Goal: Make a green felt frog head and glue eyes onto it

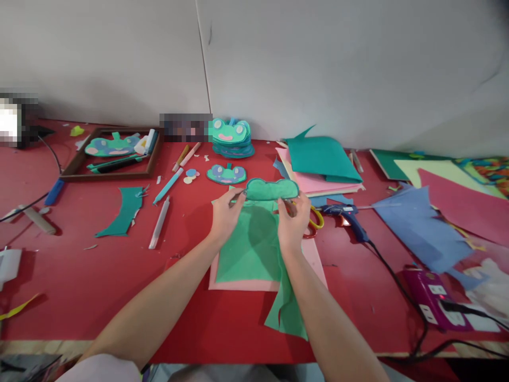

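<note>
A green felt mask-shaped piece point(272, 189) is held up between both hands above the red table point(79, 286). My left hand point(226, 215) pinches its left edge. My right hand point(293, 220) pinches its right lower edge. Beneath the hands lies a green felt sheet point(251, 249) on a pink sheet point(238, 285). A finished frog-face mask point(226, 174) lies just beyond the held piece, and a stack of frog masks point(231, 137) stands further back by the wall.
A blue glue gun point(350, 218) with its cord and yellow-handled scissors point(317, 218) lie right of my hands. Felt sheets point(324, 162) pile at the back right, blue felt point(421, 225) further right. Glue sticks point(159, 222), a wooden frame point(115, 151) and a purple power strip point(431, 297) are around.
</note>
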`<action>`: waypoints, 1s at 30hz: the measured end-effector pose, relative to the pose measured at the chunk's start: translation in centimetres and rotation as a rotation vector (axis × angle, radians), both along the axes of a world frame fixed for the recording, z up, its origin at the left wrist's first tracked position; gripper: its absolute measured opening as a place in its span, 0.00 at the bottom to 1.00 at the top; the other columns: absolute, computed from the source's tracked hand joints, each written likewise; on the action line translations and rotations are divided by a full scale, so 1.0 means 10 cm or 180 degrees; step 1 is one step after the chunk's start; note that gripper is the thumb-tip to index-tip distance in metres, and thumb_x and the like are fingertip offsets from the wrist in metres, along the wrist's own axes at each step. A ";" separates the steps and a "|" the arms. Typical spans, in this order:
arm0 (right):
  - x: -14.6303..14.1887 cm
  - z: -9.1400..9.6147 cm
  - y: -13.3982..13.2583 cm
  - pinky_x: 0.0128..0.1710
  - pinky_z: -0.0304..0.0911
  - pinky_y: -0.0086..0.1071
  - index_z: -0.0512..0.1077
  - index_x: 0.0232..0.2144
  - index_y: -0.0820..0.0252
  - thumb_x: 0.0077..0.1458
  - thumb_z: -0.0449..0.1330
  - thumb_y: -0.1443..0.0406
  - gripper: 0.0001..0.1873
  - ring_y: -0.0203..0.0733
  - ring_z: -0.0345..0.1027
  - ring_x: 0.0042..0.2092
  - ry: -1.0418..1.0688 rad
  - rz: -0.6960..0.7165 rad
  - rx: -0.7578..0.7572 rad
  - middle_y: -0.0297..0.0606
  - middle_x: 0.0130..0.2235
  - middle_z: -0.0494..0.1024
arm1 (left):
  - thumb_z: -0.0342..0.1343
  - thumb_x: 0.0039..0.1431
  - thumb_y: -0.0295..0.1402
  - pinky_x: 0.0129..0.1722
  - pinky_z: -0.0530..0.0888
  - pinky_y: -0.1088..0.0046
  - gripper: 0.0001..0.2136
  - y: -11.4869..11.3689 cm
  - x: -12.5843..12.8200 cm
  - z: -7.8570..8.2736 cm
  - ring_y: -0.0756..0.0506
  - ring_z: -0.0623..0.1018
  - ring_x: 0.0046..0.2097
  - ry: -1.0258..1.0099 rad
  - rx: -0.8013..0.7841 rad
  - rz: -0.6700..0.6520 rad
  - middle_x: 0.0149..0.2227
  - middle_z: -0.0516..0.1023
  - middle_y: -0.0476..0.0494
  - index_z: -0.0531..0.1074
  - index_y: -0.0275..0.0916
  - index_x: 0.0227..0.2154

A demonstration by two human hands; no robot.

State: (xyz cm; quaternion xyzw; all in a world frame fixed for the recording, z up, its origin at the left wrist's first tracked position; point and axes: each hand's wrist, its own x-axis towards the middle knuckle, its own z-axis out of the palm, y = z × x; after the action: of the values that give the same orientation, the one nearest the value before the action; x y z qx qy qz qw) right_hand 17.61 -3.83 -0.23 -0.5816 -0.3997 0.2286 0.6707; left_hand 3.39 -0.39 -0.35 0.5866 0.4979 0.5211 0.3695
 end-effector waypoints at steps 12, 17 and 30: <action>-0.03 0.11 -0.07 0.38 0.68 0.34 0.65 0.44 0.54 0.53 0.56 0.61 0.14 0.39 0.66 0.44 -0.0938 -0.0236 0.0169 0.43 0.52 0.61 | 0.52 0.55 0.37 0.27 0.73 0.78 0.09 0.01 -0.01 -0.01 0.52 0.75 0.28 0.0092 0.0102 -0.0083 0.30 0.76 0.47 0.74 0.39 0.34; -0.10 0.11 -0.10 0.38 0.65 0.35 0.69 0.36 0.57 0.54 0.56 0.61 0.08 0.37 0.65 0.35 -0.1546 0.0500 0.0124 0.36 0.33 0.69 | 0.55 0.53 0.37 0.28 0.75 0.76 0.08 -0.01 0.03 0.02 0.51 0.76 0.27 -0.0265 -0.0078 -0.0405 0.30 0.77 0.48 0.73 0.38 0.33; -0.10 0.05 -0.09 0.39 0.65 0.35 0.66 0.37 0.58 0.52 0.58 0.57 0.13 0.38 0.67 0.37 -0.1256 0.0719 -0.0040 0.38 0.36 0.71 | 0.53 0.54 0.37 0.31 0.76 0.74 0.08 -0.03 0.03 0.02 0.50 0.77 0.28 -0.0097 -0.0041 -0.0633 0.32 0.78 0.47 0.74 0.39 0.32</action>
State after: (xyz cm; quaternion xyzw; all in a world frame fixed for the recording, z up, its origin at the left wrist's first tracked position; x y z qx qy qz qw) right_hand 16.57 -4.74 0.25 -0.5708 -0.5842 0.1865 0.5460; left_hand 3.70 -0.72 -0.14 0.6228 0.4349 0.4874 0.4307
